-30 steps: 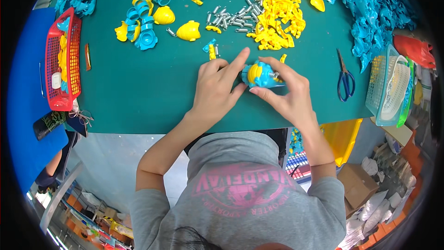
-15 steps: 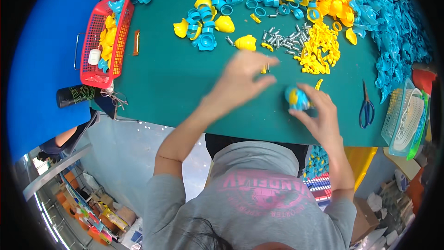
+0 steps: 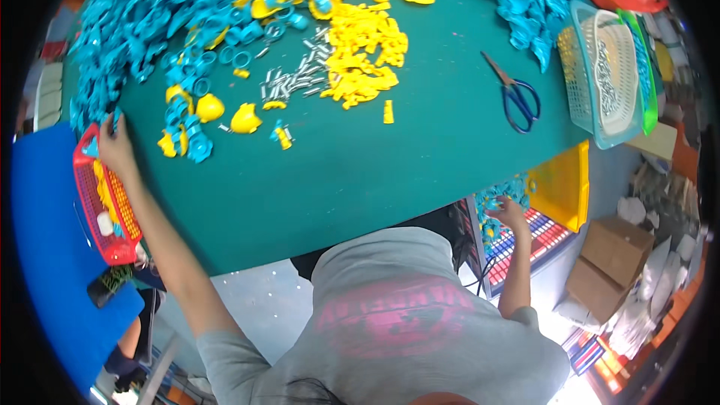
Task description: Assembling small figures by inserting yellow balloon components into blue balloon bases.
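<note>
The red mesh basket (image 3: 105, 202) sits at the left edge of the green table (image 3: 360, 172), and the left hand (image 3: 114, 144) rests on its far rim, fingers curled loosely over the top corner; whether it truly grips the rim I can't tell. It looks like light, thin plastic that flexes a little, so the rim is the place to take it, and small yellow pieces lying inside would likely slide if it tips. Just beyond the fingers rises the heap of blue plastic parts (image 3: 127, 37). The right hand (image 3: 510, 214) is down below the table's near edge, spread over a tray of blue pieces (image 3: 501, 196), and seems to hold nothing clearly. Further right lie scissors (image 3: 514, 94).
</note>
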A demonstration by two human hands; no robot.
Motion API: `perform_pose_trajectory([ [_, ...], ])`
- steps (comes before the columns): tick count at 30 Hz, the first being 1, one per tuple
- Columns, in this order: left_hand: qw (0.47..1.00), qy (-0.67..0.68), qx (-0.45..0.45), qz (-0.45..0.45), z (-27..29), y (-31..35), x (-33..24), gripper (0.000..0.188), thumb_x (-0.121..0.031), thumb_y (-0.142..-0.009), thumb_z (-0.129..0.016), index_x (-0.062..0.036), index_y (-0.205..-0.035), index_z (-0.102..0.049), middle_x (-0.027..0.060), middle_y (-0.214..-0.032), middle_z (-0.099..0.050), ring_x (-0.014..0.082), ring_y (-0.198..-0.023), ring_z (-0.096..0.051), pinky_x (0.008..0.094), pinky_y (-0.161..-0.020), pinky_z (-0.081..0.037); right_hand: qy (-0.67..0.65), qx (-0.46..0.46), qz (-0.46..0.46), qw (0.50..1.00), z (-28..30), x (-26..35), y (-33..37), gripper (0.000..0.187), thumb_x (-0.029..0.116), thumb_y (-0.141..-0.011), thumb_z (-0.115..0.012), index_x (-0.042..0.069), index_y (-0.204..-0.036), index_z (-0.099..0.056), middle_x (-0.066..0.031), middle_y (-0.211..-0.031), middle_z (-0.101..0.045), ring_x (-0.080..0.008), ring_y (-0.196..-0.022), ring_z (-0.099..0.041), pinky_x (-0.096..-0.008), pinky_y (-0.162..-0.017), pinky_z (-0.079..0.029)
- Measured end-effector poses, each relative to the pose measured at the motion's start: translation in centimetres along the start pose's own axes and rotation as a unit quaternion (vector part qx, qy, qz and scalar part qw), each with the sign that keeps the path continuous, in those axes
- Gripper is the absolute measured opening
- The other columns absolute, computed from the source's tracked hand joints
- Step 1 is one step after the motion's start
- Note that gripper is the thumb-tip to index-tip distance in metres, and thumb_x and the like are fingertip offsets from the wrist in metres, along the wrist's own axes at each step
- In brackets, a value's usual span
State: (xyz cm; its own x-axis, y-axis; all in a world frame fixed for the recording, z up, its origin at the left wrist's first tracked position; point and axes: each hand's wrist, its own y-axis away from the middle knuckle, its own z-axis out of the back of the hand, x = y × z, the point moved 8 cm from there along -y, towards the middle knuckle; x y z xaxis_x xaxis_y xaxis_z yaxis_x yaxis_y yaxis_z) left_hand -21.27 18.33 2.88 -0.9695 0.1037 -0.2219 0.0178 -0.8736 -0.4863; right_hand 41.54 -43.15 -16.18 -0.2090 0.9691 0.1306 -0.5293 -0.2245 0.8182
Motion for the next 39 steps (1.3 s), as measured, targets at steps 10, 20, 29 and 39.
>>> perform_pose_trajectory([
  [10, 0.764, 0.577, 0.210, 0.196, 2.5, 15.0, -17.9, 0.030, -0.002, -0.077, -0.065, -0.0004, -0.105, -0.055, 0.0051, -0.097, -0.056, 0.0102, -0.082, -0.055, 0.0211, -0.070, -0.047, -0.245, 0.057, 0.444, 0.860, 10.3, 24.3, 12.6, 0.009, 0.010, -0.081, -0.062, 0.001, -0.080, -0.060, -0.0041, -0.065, -0.057, -0.0082, -0.048, -0.051, -0.0207, -0.041, -0.039],
  [20, 0.797, 0.510, 0.319, -0.041, 4.8, 24.5, -29.0, 0.015, 0.010, -0.064, -0.065, -0.0022, -0.073, -0.062, 0.0086, -0.085, -0.061, 0.0174, -0.077, -0.060, 0.0253, -0.060, -0.048, 0.090, -0.211, 0.738, 0.634, 8.4, 42.2, 11.4, 0.011, 0.006, -0.077, -0.063, 0.006, -0.086, -0.058, -0.0043, -0.092, -0.054, -0.0186, -0.079, -0.053, -0.0271, -0.064, -0.043],
  [29, 0.800, 0.490, 0.330, -0.101, 5.1, 24.8, -30.3, 0.014, 0.008, -0.064, -0.065, -0.0029, -0.073, -0.061, 0.0078, -0.085, -0.062, 0.0189, -0.075, -0.060, 0.0262, -0.059, -0.048, 0.099, -0.224, 0.701, 0.670, 8.3, 41.2, 11.2, 0.010, 0.007, -0.076, -0.065, 0.005, -0.084, -0.059, -0.0037, -0.082, -0.055, -0.0161, -0.067, -0.051, -0.0251, -0.055, -0.042],
  [39, 0.795, 0.491, 0.326, -0.142, 5.1, 24.8, -31.2, 0.013, 0.006, -0.064, -0.063, -0.0049, -0.071, -0.061, 0.0052, -0.085, -0.062, 0.0205, -0.075, -0.060, 0.0287, -0.061, -0.048, 0.089, -0.274, 0.676, 0.678, 7.3, 40.2, 13.3, 0.010, 0.004, -0.072, -0.066, 0.003, -0.081, -0.060, -0.0043, -0.082, -0.058, -0.0168, -0.071, -0.054, -0.0245, -0.060, -0.044],
])
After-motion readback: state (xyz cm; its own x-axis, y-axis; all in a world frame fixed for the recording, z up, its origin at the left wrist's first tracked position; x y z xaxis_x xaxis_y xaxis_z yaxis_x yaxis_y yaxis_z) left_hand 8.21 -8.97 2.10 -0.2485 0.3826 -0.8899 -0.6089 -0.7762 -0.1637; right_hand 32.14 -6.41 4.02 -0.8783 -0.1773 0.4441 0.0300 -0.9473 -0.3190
